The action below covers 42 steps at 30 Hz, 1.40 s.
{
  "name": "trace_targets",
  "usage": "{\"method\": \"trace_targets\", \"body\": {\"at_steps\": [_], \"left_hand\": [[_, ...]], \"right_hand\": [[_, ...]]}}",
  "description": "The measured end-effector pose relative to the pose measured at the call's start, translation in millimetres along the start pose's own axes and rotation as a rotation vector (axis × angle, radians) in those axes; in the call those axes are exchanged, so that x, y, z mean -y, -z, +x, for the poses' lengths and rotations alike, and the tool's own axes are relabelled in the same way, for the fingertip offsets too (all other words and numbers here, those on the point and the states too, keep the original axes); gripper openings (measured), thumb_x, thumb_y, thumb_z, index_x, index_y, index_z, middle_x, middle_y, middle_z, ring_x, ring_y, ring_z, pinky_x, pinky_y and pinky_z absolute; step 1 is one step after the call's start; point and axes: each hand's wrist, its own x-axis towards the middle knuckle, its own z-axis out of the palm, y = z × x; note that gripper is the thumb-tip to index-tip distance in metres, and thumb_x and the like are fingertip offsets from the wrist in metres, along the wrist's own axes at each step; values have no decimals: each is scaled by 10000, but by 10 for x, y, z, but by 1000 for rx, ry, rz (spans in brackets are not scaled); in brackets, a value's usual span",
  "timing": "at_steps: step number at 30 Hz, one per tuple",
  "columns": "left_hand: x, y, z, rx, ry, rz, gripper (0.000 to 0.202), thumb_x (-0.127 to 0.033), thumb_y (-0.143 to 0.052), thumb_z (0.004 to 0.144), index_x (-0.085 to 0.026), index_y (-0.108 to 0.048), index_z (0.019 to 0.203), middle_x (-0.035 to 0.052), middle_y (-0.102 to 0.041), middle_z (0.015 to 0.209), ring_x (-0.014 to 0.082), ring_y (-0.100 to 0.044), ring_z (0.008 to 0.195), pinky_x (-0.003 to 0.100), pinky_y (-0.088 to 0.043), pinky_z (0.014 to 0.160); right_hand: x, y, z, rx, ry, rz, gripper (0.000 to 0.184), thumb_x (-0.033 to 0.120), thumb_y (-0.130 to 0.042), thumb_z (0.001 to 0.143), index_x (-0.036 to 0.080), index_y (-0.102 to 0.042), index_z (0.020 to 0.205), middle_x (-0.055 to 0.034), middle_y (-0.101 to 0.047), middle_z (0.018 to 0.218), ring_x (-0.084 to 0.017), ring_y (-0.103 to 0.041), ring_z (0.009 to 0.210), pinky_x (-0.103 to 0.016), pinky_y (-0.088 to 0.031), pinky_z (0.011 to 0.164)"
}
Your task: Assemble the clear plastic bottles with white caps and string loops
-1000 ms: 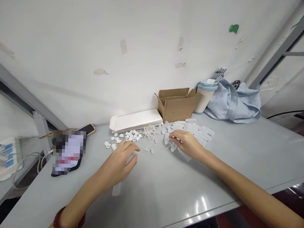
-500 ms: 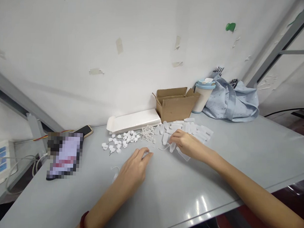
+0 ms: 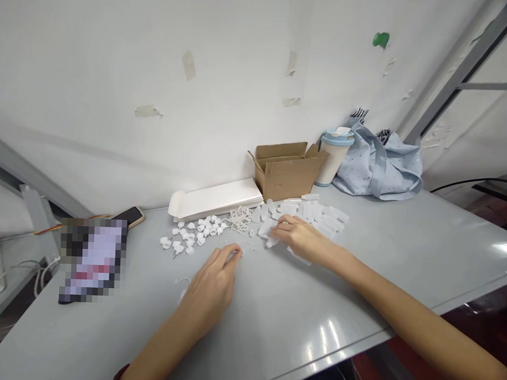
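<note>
My left hand is above the table with thumb and index finger pinched together. A small pale bit shows at its fingertips, too small to name. My right hand reaches into the pile of translucent plastic tubes. Its fingers are bent together over a tube at the pile's left side; whatever is in the fingertips is hidden. Left of that pile lie a tangle of thin white cord loops and a scatter of small white caps. Beside my left wrist, a translucent piece with a curled cord is partly covered.
Along the wall stand a flat white carton, an open cardboard box, a cup with a blue lid and a light blue cloth bag. A phone and a blurred lilac item lie at the left.
My left finger and thumb have closed into a pinch. My right fingers have moved onto a tube at the pile's left side, and the cord end beside them no longer shows. The view has shifted slightly.
</note>
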Motion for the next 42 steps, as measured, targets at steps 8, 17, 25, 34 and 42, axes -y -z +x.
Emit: {"method": "trace_targets", "body": {"at_steps": [8, 17, 25, 34, 42], "left_hand": [[-120, 184, 21, -112, 204, -323, 372, -171, -378, 896, -231, -510, 1239, 79, -503, 1205, 116, -541, 685, 255, -525, 572], [-252, 238, -59, -50, 240, -480, 400, -233, -421, 889, -287, -463, 1283, 83, -465, 1234, 131, -535, 731, 158, -429, 365], [-250, 217, -76, -134, 161, -349, 405, -177, -393, 894, -264, -439, 1286, 79, -467, 1254, 184, -581, 971, 304, -557, 767], [-238, 157, -114, -176, 27, -247, 418, -121, -383, 881, -185, -394, 1294, 145, -460, 1257, 223, -513, 1152, 347, -506, 908], [-236, 142, -130, -183, -61, -173, 436, -91, -390, 869, -136, -374, 1303, 165, -453, 1269, 213, -486, 1192, 304, -497, 927]], "right_hand": [[291, 81, -9, -310, -88, 358, 232, 163, -516, 872, 161, -539, 1104, -103, -630, 1013, -203, -582, 940, -355, -495, 796], [662, 50, -58, -176, -35, 495, 321, 179, -497, 891, 139, -452, 1207, -113, -629, 1057, -182, -615, 916, -322, -523, 780], [613, -21, -53, -222, -101, 508, 362, 140, -478, 878, 152, -428, 1235, -115, -620, 1098, -166, -618, 868, -308, -535, 749], [647, -32, -55, -162, -123, 604, 549, 188, -487, 862, 175, -307, 1381, -101, -627, 1017, -159, -611, 787, -329, -540, 728], [699, 34, -18, -78, -132, 668, 468, 163, -475, 861, 207, -402, 1321, -84, -594, 1173, -161, -609, 877, -331, -518, 791]]}}
